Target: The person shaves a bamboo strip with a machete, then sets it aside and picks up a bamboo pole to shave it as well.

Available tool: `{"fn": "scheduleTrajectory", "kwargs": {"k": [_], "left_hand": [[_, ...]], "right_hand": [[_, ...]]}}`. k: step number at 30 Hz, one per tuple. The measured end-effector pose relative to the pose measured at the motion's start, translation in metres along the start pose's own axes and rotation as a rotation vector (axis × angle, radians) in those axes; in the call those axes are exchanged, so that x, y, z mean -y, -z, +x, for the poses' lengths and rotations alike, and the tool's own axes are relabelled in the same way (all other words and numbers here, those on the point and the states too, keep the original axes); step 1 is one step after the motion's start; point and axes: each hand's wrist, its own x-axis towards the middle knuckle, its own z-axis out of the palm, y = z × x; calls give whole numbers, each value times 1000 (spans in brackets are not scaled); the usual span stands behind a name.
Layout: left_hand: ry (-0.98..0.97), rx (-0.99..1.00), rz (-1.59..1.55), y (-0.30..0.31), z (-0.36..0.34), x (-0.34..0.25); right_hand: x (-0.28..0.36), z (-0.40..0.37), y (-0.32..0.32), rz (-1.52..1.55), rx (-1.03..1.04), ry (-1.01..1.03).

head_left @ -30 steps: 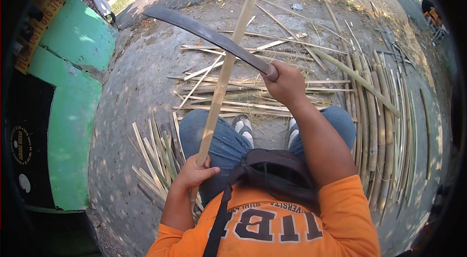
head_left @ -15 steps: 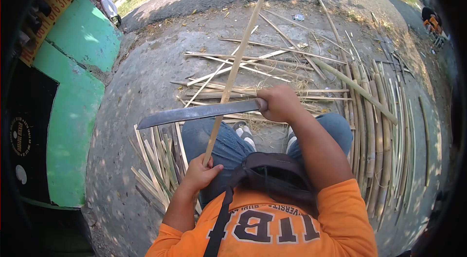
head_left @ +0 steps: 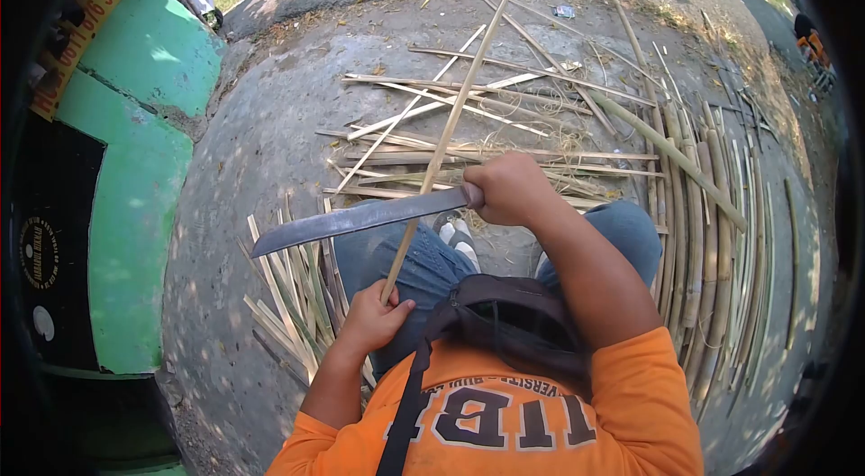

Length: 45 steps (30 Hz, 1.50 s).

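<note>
My left hand [head_left: 374, 318] is closed around the near end of a long bamboo strip [head_left: 461, 102], close by my left knee. The strip slants up and away from me over the ground. In my right hand [head_left: 509, 190] is the handle of a machete [head_left: 360, 217], gripped in a fist. Its broad grey blade points left and lies across the strip a little above my left hand. Blade and strip overlap in this view. My knees in blue jeans are bent on both sides, with a black bag [head_left: 514, 318] against my chest.
Several split bamboo strips [head_left: 432, 84] lie crisscrossed ahead, with thin shavings [head_left: 532, 129] among them. Bamboo poles [head_left: 712, 251] are laid in rows at my right. A bundle of strips [head_left: 293, 296] lies by my left side. A green wall [head_left: 135, 251] stands at far left.
The machete has moved slightly toward me along the strip, its blade face turned more into view. The strip's far end has swung a little to the right. Both hands keep their grip.
</note>
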Motion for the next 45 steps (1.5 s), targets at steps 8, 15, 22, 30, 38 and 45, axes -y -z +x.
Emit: {"fn": "scheduleTrajectory", "kwargs": {"k": [8,15,22,30,38,45], "left_hand": [[5,-39,27,-4,1,-1],[-25,-47,13,-1,-1,6],[7,-11,-36,-1,2,10],[6,-52,54,-5,0,6],[-3,-7,41,-2,1,2],[2,-93,38,-9,-2,7]], "right_hand": [[3,5,-2,-82,91,-146],[-10,4,-12,-86,-51,-203],[4,-1,-9,-44,-31,-66],[-17,9,3,-73,-57,-384],[10,-4,4,-92,147,-143],[-5,8,9,-65,72,-357]]}}
